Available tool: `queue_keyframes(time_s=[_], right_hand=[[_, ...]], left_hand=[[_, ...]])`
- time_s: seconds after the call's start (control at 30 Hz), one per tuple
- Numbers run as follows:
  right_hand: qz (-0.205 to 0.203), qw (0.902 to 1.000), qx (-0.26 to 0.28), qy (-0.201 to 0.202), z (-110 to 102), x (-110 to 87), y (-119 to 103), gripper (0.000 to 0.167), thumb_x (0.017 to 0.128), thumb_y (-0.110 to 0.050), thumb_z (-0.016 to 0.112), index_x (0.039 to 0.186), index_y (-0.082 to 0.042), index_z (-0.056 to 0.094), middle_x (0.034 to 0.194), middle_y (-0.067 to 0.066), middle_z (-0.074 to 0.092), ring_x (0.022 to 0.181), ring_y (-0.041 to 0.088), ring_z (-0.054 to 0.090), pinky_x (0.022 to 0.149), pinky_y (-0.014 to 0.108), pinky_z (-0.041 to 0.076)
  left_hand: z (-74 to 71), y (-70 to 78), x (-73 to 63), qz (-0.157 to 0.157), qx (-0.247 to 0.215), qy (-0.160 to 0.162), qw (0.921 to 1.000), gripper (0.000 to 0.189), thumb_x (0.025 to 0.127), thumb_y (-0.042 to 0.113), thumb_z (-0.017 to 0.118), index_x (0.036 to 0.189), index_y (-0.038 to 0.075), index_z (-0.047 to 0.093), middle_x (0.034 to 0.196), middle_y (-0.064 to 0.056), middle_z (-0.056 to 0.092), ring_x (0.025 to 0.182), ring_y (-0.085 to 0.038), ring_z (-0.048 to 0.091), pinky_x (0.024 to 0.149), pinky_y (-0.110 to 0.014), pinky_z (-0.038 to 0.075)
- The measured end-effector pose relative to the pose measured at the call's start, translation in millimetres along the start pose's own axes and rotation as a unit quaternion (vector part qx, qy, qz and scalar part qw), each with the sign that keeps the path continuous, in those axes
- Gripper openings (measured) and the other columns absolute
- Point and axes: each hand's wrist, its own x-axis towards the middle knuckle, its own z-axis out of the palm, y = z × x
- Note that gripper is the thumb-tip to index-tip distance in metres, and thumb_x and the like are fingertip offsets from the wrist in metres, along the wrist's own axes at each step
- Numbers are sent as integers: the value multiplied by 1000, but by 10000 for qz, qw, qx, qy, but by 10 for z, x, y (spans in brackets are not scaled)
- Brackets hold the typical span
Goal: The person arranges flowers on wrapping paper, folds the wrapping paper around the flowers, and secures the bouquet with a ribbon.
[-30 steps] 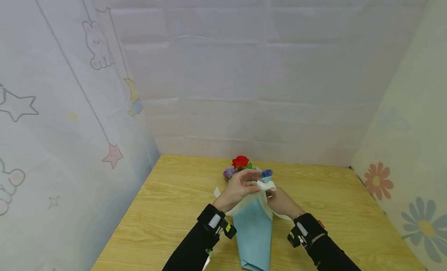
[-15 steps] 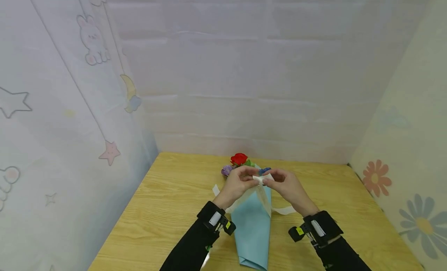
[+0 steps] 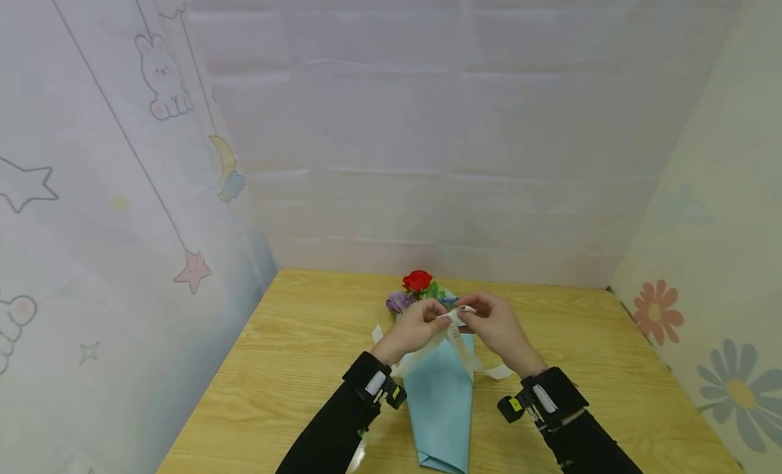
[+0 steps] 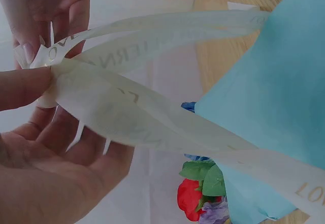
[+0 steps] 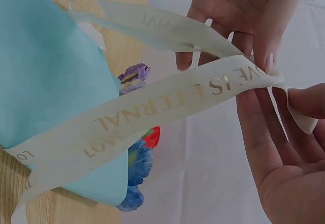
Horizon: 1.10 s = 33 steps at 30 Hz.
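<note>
A bouquet in light blue wrapping paper [image 3: 438, 399] lies on the table, its flowers at the far end. Cream ribbon [image 5: 167, 102] with gold lettering passes round the wrap, and its gathered part is up between both hands. My left hand [image 3: 415, 331] pinches the ribbon between thumb and fingers, as the left wrist view shows close up. Facing it, my right hand [image 3: 497, 328] pinches a folded bit of the same ribbon with thumb and fingertips. A red rose [image 3: 418, 280], a purple flower [image 3: 398, 301] and blue flowers [image 5: 138, 165] show beyond the hands.
The wooden table [image 3: 293, 365] runs back to a pale wall sheet [image 3: 391, 134]. Printed sheets with cartoon drawings stand at left and right. Loose ribbon ends [image 3: 497, 372] lie out beside the wrap.
My right hand has come up from behind the ribbon to its right side and now pinches it. The left hand keeps its pinch, shifting slightly. The ribbon's gathered part has changed shape.
</note>
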Motion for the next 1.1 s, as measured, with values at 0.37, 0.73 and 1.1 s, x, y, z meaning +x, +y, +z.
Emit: queue_keyframes(time_s=[0.37,0.73,1.1], right_hand=[[-84,9968,-732,315,17,13,117,13,101,-4,62,109,1,70,103,16,71,87,24,70,76,33,60],[-240,9892,-1347,526,28,-9,164,13,100,-5,65,109,0,72,97,13,69,79,21,68,72,35,60],[-1013,9742,-1993,318,17,-30,248,23,101,2,60,120,-3,71,81,4,64,68,23,64,60,26,52]], left_hand=[[-48,-76,-49,162,-763,-598,9952,47,99,20,69,142,14,51,119,-4,61,109,-19,59,92,-38,50],[-103,-109,-118,48,-459,-425,9980,24,92,10,76,107,8,57,115,0,58,89,-14,64,70,-28,49],[-140,-162,-91,677,842,167,9940,10,99,18,70,101,11,77,104,-1,72,90,-20,69,75,-27,53]])
